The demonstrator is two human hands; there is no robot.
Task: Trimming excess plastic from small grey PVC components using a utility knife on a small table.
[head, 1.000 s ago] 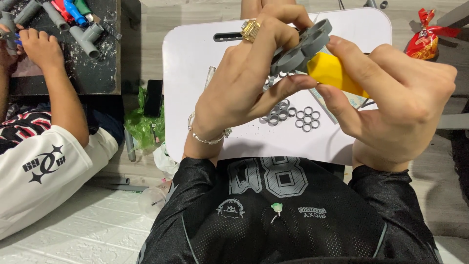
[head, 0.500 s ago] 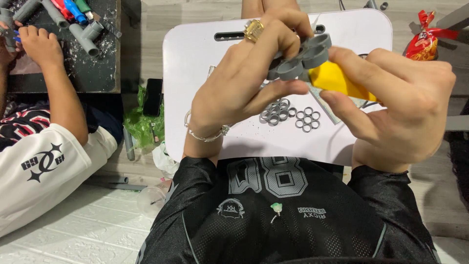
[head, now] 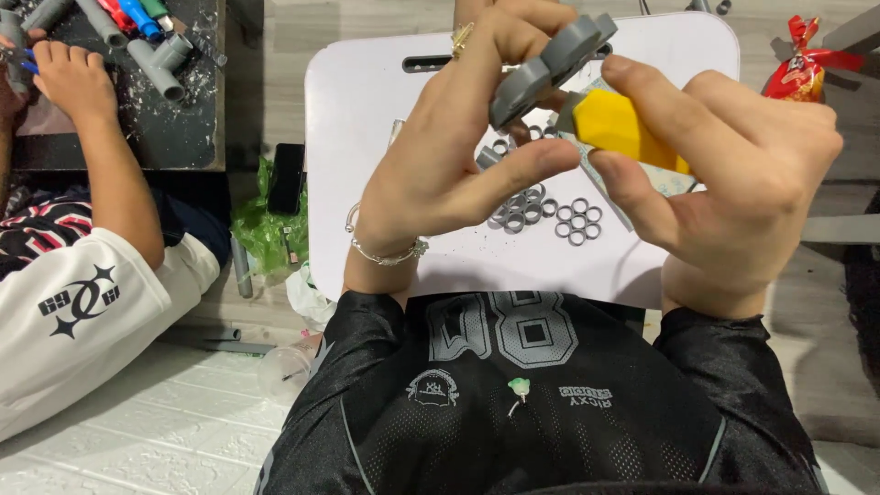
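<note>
At upper centre of the frame, the left hand [head: 449, 156] pinches a flat grey plastic toothed part [head: 548, 66] between fingers and thumb. Just beside it, the right hand [head: 733, 174] grips a smooth yellow faceted block [head: 623, 128]. Below them, small grey rings [head: 550, 215] lie clustered on a white tray table [head: 367, 119]. At upper left, another person's hand [head: 73, 78] rests among grey pipe fittings [head: 156, 64].

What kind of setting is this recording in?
Probably an informal home workshop on the floor: a low white table with small grey rings, the left hand holding a grey pipe fitting, and grey pipe pieces beside another person.
</note>
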